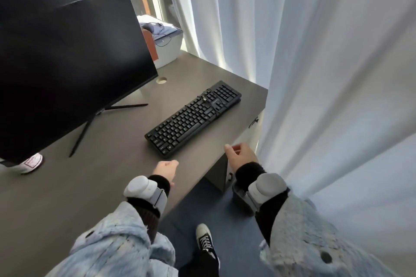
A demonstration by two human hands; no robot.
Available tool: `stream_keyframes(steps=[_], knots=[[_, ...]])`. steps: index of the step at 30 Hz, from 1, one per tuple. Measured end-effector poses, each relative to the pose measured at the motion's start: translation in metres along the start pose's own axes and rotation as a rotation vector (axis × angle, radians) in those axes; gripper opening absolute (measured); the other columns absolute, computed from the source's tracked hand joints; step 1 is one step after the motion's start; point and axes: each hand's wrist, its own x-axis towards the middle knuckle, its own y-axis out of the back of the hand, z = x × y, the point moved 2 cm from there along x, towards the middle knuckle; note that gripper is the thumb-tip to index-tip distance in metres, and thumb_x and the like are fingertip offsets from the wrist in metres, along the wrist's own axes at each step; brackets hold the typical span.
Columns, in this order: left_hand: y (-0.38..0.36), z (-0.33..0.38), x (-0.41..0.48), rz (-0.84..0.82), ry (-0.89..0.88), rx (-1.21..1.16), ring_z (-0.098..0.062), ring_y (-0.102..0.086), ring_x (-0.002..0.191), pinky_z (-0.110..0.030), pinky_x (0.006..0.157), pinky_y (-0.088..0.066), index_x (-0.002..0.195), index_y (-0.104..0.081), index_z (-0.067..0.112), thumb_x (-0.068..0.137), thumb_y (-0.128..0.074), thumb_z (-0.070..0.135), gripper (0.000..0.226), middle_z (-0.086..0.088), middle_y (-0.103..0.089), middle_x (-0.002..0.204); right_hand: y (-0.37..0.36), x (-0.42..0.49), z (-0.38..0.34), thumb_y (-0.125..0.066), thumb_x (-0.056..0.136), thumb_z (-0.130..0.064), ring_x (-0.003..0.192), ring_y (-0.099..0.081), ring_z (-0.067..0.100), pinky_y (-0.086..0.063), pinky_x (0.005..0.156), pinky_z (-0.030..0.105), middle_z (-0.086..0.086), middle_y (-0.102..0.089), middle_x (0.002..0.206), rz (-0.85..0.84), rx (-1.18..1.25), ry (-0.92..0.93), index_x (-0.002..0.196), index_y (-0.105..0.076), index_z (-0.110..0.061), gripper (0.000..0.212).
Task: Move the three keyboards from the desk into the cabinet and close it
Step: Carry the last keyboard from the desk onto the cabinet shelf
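Head view: black keyboard [193, 118] lies diagonally on the dark desk [90, 182], its cable coiled on top, near the desk's right edge. Short of the keyboard, the left hand [166, 170] hovers loosely curled, holding nothing; the right hand [241, 157], also curled and empty, hangs past the desk's corner. Left of the keyboard stands a dark monitor [72, 69].

I see a black keyboard [193, 118] on the grey desk [94, 177] | my left hand [166, 170] loosely curled, empty | my right hand [242, 156] empty beyond the desk edge | monitor [67, 69] dark
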Motion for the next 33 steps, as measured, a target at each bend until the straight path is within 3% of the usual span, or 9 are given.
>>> stream_keyframes(steps=[3,5,8,11,13,18,22,33], knots=[[0.005,0.019,0.058,0.085,0.033,-0.009,-0.032,-0.055,0.091,-0.036,0.085,-0.049,0.074,-0.056,0.007,0.09,-0.048,0.021,0.022,-0.017,-0.053,0.092,-0.014,0.067,-0.025,-0.049,0.09,-0.039,0.101,-0.058,0.026,-0.046,0.093,0.039,0.01,-0.06,0.109,-0.009,-0.042,-0.001,0.108,-0.052,-0.006,0.038],[0.01,0.023,0.076,0.136,0.067,-0.001,-0.038,-0.054,0.115,-0.041,0.102,-0.044,0.095,-0.065,0.003,0.088,-0.05,0.025,0.028,-0.024,-0.059,0.114,-0.018,0.091,-0.034,-0.05,0.088,-0.04,0.106,-0.057,0.028,-0.046,0.096,0.042,0.013,-0.058,0.116,0.003,-0.063,0.009,0.112,-0.052,-0.006,0.041],[0.02,0.034,0.115,0.237,0.189,0.011,-0.041,-0.043,0.13,-0.04,0.11,-0.032,0.131,-0.047,-0.008,0.089,-0.05,0.029,0.056,-0.03,-0.047,0.138,-0.033,0.147,-0.051,-0.052,0.086,-0.043,0.117,-0.052,0.031,-0.041,0.101,0.04,0.014,-0.054,0.127,0.003,-0.182,-0.003,0.125,-0.048,-0.008,0.052],[0.021,0.049,0.151,0.316,0.249,0.019,-0.04,-0.024,0.142,-0.039,0.117,-0.017,0.144,-0.021,-0.009,0.093,-0.048,0.031,0.071,-0.03,-0.026,0.151,-0.038,0.206,-0.06,-0.054,0.085,-0.047,0.128,-0.044,0.033,-0.034,0.106,0.04,0.016,-0.047,0.139,0.026,-0.269,-0.037,0.137,-0.04,-0.008,0.066],[0.019,0.05,0.168,0.326,0.312,0.048,-0.038,-0.016,0.145,-0.034,0.118,-0.013,0.146,-0.016,-0.01,0.095,-0.046,0.031,0.072,-0.029,-0.019,0.155,-0.04,0.24,-0.056,-0.053,0.085,-0.048,0.134,-0.038,0.032,-0.03,0.111,0.04,0.015,-0.04,0.146,0.004,-0.305,-0.102,0.142,-0.034,-0.007,0.072],[0.02,0.033,0.199,0.305,0.439,0.119,-0.037,-0.043,0.133,-0.038,0.113,-0.026,0.134,-0.045,-0.007,0.091,-0.041,0.047,0.069,-0.023,-0.046,0.143,-0.036,0.312,-0.047,-0.052,0.086,-0.049,0.141,-0.028,0.029,-0.022,0.116,0.039,0.015,-0.027,0.154,0.002,-0.356,-0.156,0.145,-0.025,-0.004,0.08],[0.013,0.027,0.207,0.312,0.519,0.12,-0.038,-0.048,0.127,-0.037,0.111,-0.03,0.13,-0.05,-0.007,0.087,-0.046,0.051,0.072,-0.024,-0.052,0.137,-0.031,0.353,-0.044,-0.049,0.086,-0.051,0.145,-0.016,0.029,-0.013,0.118,0.039,0.015,-0.014,0.158,0.006,-0.437,-0.191,0.148,-0.015,-0.006,0.083],[-0.006,0.031,0.217,0.507,0.651,-0.219,-0.036,-0.038,0.137,-0.041,0.117,-0.019,0.14,-0.039,-0.004,0.072,-0.063,0.062,0.098,-0.021,-0.041,0.147,-0.03,0.42,-0.028,-0.055,0.081,-0.049,0.132,-0.035,0.039,-0.029,0.106,0.049,0.018,-0.033,0.145,0.009,-0.389,-0.266,0.142,-0.034,-0.011,0.075]])
